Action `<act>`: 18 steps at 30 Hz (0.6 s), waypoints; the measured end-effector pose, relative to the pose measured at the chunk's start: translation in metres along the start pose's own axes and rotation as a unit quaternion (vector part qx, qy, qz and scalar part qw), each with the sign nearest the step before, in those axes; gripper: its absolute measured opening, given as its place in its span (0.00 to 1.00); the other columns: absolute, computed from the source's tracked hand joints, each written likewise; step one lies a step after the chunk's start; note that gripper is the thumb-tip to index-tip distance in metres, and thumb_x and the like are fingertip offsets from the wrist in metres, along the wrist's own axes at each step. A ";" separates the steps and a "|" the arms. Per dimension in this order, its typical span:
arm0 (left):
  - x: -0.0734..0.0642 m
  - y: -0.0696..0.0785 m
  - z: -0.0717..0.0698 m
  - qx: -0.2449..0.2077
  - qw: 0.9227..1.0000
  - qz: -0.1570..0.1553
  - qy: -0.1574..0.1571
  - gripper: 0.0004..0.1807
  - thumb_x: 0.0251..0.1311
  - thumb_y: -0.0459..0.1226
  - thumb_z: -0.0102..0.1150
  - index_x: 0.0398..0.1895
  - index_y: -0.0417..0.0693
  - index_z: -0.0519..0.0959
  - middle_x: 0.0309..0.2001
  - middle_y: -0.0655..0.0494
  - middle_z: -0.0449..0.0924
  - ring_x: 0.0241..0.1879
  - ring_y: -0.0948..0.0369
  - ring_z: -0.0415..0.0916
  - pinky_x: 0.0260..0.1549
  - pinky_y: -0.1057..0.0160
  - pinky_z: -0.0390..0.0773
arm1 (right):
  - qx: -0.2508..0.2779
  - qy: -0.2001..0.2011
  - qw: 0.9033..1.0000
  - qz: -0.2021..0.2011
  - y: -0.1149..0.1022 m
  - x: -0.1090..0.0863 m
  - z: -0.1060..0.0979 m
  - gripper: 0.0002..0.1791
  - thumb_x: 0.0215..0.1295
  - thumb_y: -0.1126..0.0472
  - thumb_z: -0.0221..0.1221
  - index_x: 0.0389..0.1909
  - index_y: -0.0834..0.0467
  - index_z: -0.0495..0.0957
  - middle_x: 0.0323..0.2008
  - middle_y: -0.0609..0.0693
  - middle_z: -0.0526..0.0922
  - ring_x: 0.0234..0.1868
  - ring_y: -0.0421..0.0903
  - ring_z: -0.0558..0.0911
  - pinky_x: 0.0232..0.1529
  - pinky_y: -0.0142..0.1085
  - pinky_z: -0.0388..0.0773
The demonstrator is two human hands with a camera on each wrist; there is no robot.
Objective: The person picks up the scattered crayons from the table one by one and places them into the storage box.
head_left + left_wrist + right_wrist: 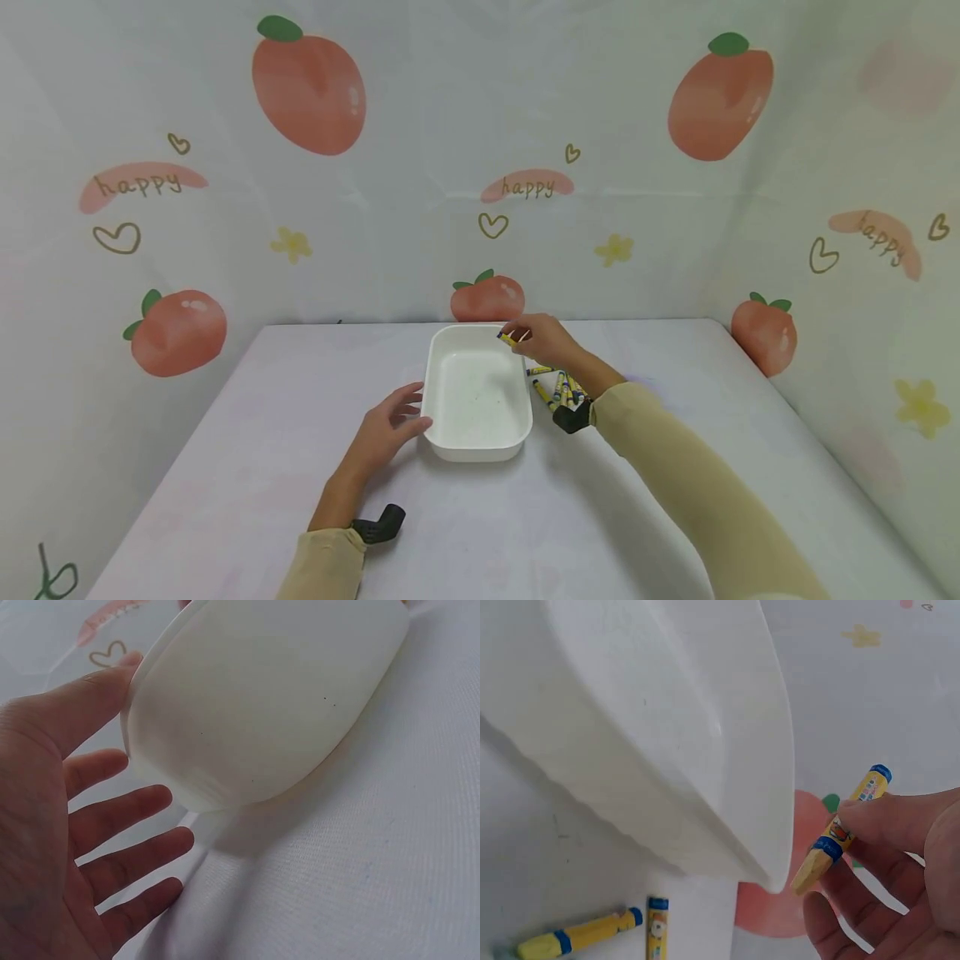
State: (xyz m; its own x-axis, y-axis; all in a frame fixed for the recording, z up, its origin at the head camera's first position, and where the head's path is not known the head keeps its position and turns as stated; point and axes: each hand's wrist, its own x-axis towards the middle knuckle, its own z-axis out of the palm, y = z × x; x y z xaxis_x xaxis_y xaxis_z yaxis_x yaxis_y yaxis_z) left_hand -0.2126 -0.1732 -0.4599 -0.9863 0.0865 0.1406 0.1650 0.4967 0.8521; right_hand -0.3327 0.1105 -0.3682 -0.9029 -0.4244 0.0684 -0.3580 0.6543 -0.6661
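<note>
A white rectangular basin (476,454) with rounded corners stands on the table. My left hand (381,432) is at its left side, thumb at the rim and fingers spread along the outer wall. In the left wrist view the thumb (101,694) lies at the basin's edge and the other fingers are loosely extended. My right hand (551,343) pinches a crayon (838,831) between thumb and fingers, over the basin's far right corner. This crayon has a yellow wrapper with blue bands and a pale orange-yellow tip.
Several crayons (562,388) in yellow wrappers lie in a loose pile right of the basin, partly hidden under my right wrist. The table (337,358) has a white cover. Behind it hangs a white cloth (420,125) printed with peaches.
</note>
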 end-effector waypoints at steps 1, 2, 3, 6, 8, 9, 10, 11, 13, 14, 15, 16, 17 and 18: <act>0.000 0.000 0.000 0.000 1.000 0.002 0.000 0.33 0.59 0.45 0.66 0.68 0.56 0.69 0.59 0.49 0.76 0.56 0.50 0.75 0.52 0.44 0.75 | 0.000 -0.001 1.000 -0.004 -0.001 0.002 0.002 0.15 0.60 0.71 0.61 0.49 0.61 0.81 0.40 0.54 0.82 0.42 0.51 0.81 0.35 0.36 0.80; 0.000 0.000 -0.001 -0.001 1.000 0.004 0.000 0.33 0.59 0.45 0.66 0.68 0.56 0.69 0.59 0.49 0.76 0.56 0.50 0.75 0.52 0.44 0.75 | -0.002 -0.003 1.000 -0.008 -0.002 0.004 0.003 0.15 0.59 0.71 0.61 0.49 0.61 0.81 0.40 0.54 0.83 0.42 0.51 0.81 0.36 0.36 0.80; 0.000 -0.001 -0.001 -0.001 1.000 0.006 0.000 0.33 0.59 0.45 0.66 0.68 0.55 0.68 0.59 0.49 0.76 0.56 0.50 0.75 0.52 0.44 0.75 | -0.004 -0.005 1.000 -0.010 -0.004 0.006 0.005 0.15 0.59 0.71 0.61 0.48 0.61 0.81 0.40 0.54 0.83 0.42 0.51 0.81 0.37 0.37 0.80; 0.001 -0.001 -0.001 -0.006 1.000 0.009 -0.003 0.33 0.60 0.45 0.66 0.69 0.55 0.68 0.59 0.49 0.76 0.56 0.50 0.75 0.53 0.44 0.74 | -0.006 -0.012 1.000 -0.012 -0.007 0.012 0.010 0.16 0.59 0.71 0.61 0.48 0.61 0.81 0.40 0.53 0.83 0.43 0.50 0.81 0.39 0.37 0.80; 0.001 -0.002 0.000 -0.010 1.000 0.011 -0.006 0.34 0.59 0.44 0.66 0.69 0.55 0.68 0.61 0.50 0.75 0.57 0.51 0.74 0.53 0.44 0.74 | -0.007 -0.018 1.000 -0.012 -0.009 0.015 0.015 0.15 0.59 0.72 0.61 0.48 0.61 0.81 0.41 0.53 0.83 0.44 0.49 0.81 0.40 0.37 0.80; 0.002 -0.002 0.000 -0.013 1.000 0.011 -0.008 0.34 0.59 0.44 0.66 0.69 0.55 0.68 0.62 0.51 0.74 0.57 0.50 0.74 0.54 0.43 0.74 | -0.007 -0.020 1.000 -0.011 -0.010 0.017 0.017 0.15 0.59 0.72 0.62 0.48 0.61 0.82 0.41 0.52 0.83 0.44 0.49 0.81 0.41 0.36 0.80; 0.002 -0.001 0.001 -0.017 1.000 0.011 -0.010 0.34 0.59 0.44 0.66 0.70 0.55 0.68 0.63 0.52 0.73 0.58 0.50 0.74 0.54 0.43 0.74 | -0.005 -0.023 1.000 -0.010 -0.010 0.018 0.019 0.15 0.59 0.72 0.62 0.47 0.60 0.82 0.41 0.52 0.83 0.45 0.49 0.81 0.41 0.36 0.80; 0.002 -0.001 0.001 -0.016 1.000 0.012 -0.012 0.34 0.59 0.44 0.66 0.70 0.54 0.68 0.64 0.52 0.72 0.58 0.50 0.73 0.54 0.42 0.73 | -0.005 -0.025 1.000 -0.010 -0.011 0.019 0.021 0.15 0.58 0.72 0.62 0.47 0.61 0.82 0.41 0.52 0.83 0.45 0.49 0.81 0.41 0.36 0.80; 0.003 -0.001 0.002 -0.014 1.000 0.011 -0.015 0.34 0.59 0.44 0.66 0.70 0.55 0.67 0.66 0.53 0.70 0.59 0.49 0.73 0.54 0.42 0.73 | -0.002 -0.028 1.000 -0.005 -0.012 0.021 0.026 0.14 0.58 0.72 0.62 0.46 0.61 0.82 0.41 0.52 0.83 0.45 0.49 0.81 0.41 0.36 0.80; 0.003 -0.001 0.003 -0.014 1.000 0.008 -0.015 0.34 0.59 0.44 0.66 0.70 0.55 0.68 0.66 0.53 0.70 0.59 0.49 0.72 0.54 0.42 0.73 | -0.001 -0.029 1.000 -0.002 -0.013 0.021 0.028 0.14 0.58 0.73 0.62 0.45 0.61 0.82 0.41 0.52 0.83 0.45 0.49 0.81 0.41 0.36 0.81; 0.003 -0.001 0.003 -0.012 1.000 0.006 -0.016 0.35 0.59 0.45 0.66 0.70 0.55 0.68 0.66 0.53 0.70 0.60 0.48 0.72 0.54 0.41 0.73 | -0.001 -0.029 1.000 0.003 -0.013 0.022 0.030 0.13 0.58 0.73 0.62 0.45 0.60 0.82 0.41 0.52 0.83 0.45 0.49 0.80 0.40 0.36 0.81; 0.003 0.000 0.003 -0.011 1.000 0.003 -0.018 0.35 0.59 0.45 0.66 0.70 0.56 0.68 0.66 0.53 0.70 0.60 0.48 0.72 0.55 0.41 0.72 | -0.002 -0.029 1.000 0.008 -0.013 0.023 0.032 0.13 0.59 0.73 0.62 0.45 0.60 0.82 0.40 0.52 0.83 0.45 0.49 0.80 0.40 0.36 0.80; 0.003 0.000 0.003 -0.009 1.000 0.000 -0.019 0.35 0.59 0.45 0.66 0.70 0.56 0.67 0.66 0.53 0.69 0.60 0.48 0.71 0.55 0.41 0.72 | -0.005 -0.031 0.999 0.013 -0.013 0.023 0.034 0.13 0.59 0.73 0.62 0.45 0.60 0.82 0.40 0.51 0.83 0.45 0.48 0.80 0.40 0.36 0.80; 0.003 0.001 0.002 -0.008 1.000 -0.005 -0.020 0.35 0.59 0.45 0.66 0.70 0.57 0.67 0.66 0.53 0.70 0.60 0.48 0.71 0.55 0.41 0.71 | -0.010 -0.032 0.999 0.017 -0.013 0.024 0.036 0.13 0.59 0.73 0.62 0.45 0.59 0.82 0.40 0.51 0.82 0.44 0.48 0.80 0.41 0.36 0.80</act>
State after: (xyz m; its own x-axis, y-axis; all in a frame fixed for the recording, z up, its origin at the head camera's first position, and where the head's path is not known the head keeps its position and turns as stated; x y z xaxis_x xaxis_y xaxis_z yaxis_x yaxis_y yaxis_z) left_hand -0.2155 -0.1707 -0.4601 -0.9869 0.1168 0.1111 0.1543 0.4841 0.8613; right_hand -0.3412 0.0692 -0.3845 -0.8976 -0.4407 -0.0027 -0.3322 0.6807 -0.6529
